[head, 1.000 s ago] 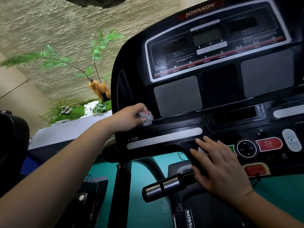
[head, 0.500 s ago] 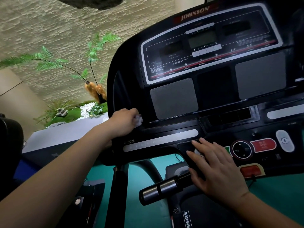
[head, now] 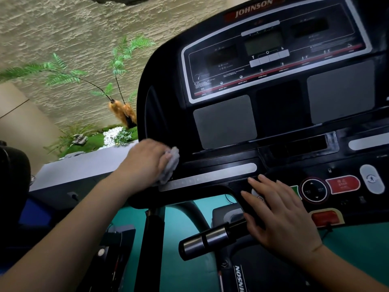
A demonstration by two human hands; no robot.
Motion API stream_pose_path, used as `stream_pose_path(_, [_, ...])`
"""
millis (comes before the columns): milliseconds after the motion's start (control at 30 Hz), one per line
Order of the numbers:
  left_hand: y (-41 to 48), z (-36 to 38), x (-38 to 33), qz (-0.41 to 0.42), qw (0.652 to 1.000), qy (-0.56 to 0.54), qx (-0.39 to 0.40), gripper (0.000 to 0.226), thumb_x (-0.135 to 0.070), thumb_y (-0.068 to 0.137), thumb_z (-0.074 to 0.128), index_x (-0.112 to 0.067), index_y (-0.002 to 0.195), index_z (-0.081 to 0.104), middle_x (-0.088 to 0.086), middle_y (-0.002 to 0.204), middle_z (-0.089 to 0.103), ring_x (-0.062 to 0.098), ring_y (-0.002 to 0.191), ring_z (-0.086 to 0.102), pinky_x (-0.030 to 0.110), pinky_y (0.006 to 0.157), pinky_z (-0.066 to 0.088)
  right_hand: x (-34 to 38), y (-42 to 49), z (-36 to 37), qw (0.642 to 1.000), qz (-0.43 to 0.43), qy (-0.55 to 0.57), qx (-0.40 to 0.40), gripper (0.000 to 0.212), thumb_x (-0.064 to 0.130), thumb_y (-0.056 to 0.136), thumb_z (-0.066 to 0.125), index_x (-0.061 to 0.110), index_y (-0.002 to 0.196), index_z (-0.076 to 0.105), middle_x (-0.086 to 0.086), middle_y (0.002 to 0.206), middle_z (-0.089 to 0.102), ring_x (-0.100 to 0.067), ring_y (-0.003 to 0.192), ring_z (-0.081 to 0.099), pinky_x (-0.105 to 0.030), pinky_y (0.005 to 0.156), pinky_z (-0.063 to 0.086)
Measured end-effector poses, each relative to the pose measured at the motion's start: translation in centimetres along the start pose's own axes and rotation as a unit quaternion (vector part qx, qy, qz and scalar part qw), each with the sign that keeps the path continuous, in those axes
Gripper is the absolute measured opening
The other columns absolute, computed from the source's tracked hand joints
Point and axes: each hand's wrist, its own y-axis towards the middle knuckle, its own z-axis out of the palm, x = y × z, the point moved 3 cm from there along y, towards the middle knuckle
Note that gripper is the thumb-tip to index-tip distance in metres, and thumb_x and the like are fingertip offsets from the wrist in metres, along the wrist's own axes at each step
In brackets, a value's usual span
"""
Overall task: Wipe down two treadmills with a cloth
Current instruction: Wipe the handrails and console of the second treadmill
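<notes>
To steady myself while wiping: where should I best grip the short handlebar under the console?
Probably the silver bands of the handlebar, with the right hand wrapping from above: the bar is round, its free end is bare, and that hand lies flat over its base.

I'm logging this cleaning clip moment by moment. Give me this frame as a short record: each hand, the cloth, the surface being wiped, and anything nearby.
left hand: grips the cloth, pressing it against the console's left edge
cloth: grey, bunched, just above the long grey strip
right hand: flat, fingers straight, resting on the lower panel
treadmill console: black, screens look unlit
red button: right of the right hand, untouched
handlebar: below the console, metal-tipped
fern: behind, by the stone wall
</notes>
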Motion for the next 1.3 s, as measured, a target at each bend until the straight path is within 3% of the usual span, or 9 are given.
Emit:
stream_pose_path(167, [-0.6, 1.1, -0.8, -0.021, 0.994, 0.107, 0.028, 0.062, -0.051, 0.090, 0.005, -0.018, 0.090, 0.058, 0.004, 0.092, 0.067, 0.026, 0.095, 0.054, 0.036, 0.087, 0.032, 0.0, 0.0, 0.0, 1.000, 0.001, -0.006, 0.001, 0.039, 0.034, 0.083, 0.061, 0.013, 0.116, 0.067, -0.012, 0.133, 0.057, -0.027, 0.129, 0.047, -0.046, 0.106, 0.038])
stream_pose_path(333, [0.4, 1.9, -4.3, -0.054, 0.991, -0.118, 0.016, 0.043, -0.048, 0.094, 0.037, -0.013, 0.113, 0.054, 0.008, 0.110, 0.058, 0.027, 0.103, 0.052, 0.034, 0.086, 0.036, 0.0, 0.0, 0.1, 1.000, 0.001, -0.014, -0.003, 0.040, 0.034, 0.080, 0.064, 0.013, 0.114, 0.069, -0.012, 0.133, 0.058, -0.027, 0.129, 0.046, -0.046, 0.106, 0.037])
stream_pose_path(467, [-0.2, 1.7, -6.5, -0.060, 0.967, -0.232, -0.091, 0.022, -0.024, 0.093, 0.057, -0.015, 0.112, 0.053, 0.000, 0.103, 0.054, 0.019, 0.094, 0.052, 0.021, 0.073, 0.034, 0.1, 0.0, 0.1, 1.000, -0.004, -0.016, 0.000, 0.040, 0.033, 0.081, 0.062, 0.014, 0.115, 0.067, -0.012, 0.133, 0.057, -0.027, 0.130, 0.046, -0.046, 0.106, 0.037])
stream_pose_path(567, [-1.0, 0.0, -3.9, -0.204, 0.894, -0.336, -0.214, 0.022, -0.025, 0.094, 0.056, -0.020, 0.112, 0.046, -0.001, 0.094, 0.056, 0.013, 0.077, 0.053, 0.022, 0.057, 0.034, -0.1, 0.0, 0.1, 1.000, -0.004, -0.017, 0.003, 0.041, 0.034, 0.081, 0.062, 0.014, 0.117, 0.065, -0.012, 0.133, 0.057, -0.027, 0.129, 0.046, -0.046, 0.106, 0.038])
stream_pose_path(700, [-2.4, -2.4, 0.9, -0.250, 0.877, -0.239, -0.333, 0.027, -0.021, 0.087, 0.066, -0.013, 0.111, 0.055, 0.005, 0.109, 0.047, 0.014, 0.095, 0.047, 0.023, 0.078, 0.036, 0.0, 0.0, 0.1, 1.000, -0.004, -0.018, 0.002, 0.041, 0.034, 0.081, 0.063, 0.014, 0.116, 0.066, -0.012, 0.132, 0.058, -0.027, 0.129, 0.047, -0.046, 0.105, 0.038])
stream_pose_path(867, [-0.1, -1.0, 0.5, -0.083, 0.963, -0.100, -0.237, 0.021, -0.023, 0.079, 0.072, -0.013, 0.098, 0.069, -0.001, 0.092, 0.066, 0.019, 0.087, 0.056, 0.029, 0.080, 0.041, 0.0, 0.0, 0.0, 1.000, -0.006, -0.014, -0.004, 0.041, 0.034, 0.081, 0.062, 0.014, 0.117, 0.064, -0.013, 0.132, 0.057, -0.028, 0.129, 0.047, -0.047, 0.105, 0.038])
stream_pose_path(1000, [1.4, 1.3, 0.3, -0.020, 0.991, 0.087, -0.097, 0.030, -0.036, 0.087, 0.049, -0.020, 0.096, 0.073, 0.001, 0.088, 0.072, 0.027, 0.092, 0.063, 0.043, 0.106, 0.027, 0.0, -0.1, 0.0, 1.000, -0.008, -0.008, -0.004, 0.040, 0.034, 0.082, 0.062, 0.013, 0.116, 0.066, -0.012, 0.132, 0.057, -0.027, 0.129, 0.046, -0.047, 0.106, 0.038])
stream_pose_path(1200, [1.1, 0.4, 0.1, 0.013, 0.994, 0.106, 0.039, 0.021, -0.028, 0.090, 0.052, -0.009, 0.098, 0.059, 0.012, 0.093, 0.066, 0.035, 0.089, 0.056, 0.037, 0.081, 0.039, 0.0, 0.1, -0.3, 1.000, -0.002, -0.004, -0.012, 0.036, 0.035, 0.088, 0.054, 0.014, 0.112, 0.069, -0.011, 0.131, 0.059, -0.026, 0.127, 0.048, -0.045, 0.105, 0.038])
stream_pose_path(1300, [0.7, -1.0, -0.1, -0.035, 0.996, -0.069, 0.040, 0.018, -0.020, 0.089, 0.061, -0.018, 0.107, 0.058, 0.002, 0.105, 0.063, 0.022, 0.100, 0.054, 0.028, 0.078, 0.036, -0.1, -0.1, 0.1, 1.000, -0.007, -0.008, -0.001, 0.037, 0.036, 0.086, 0.057, 0.014, 0.114, 0.068, -0.011, 0.132, 0.058, -0.027, 0.128, 0.047, -0.046, 0.105, 0.038])
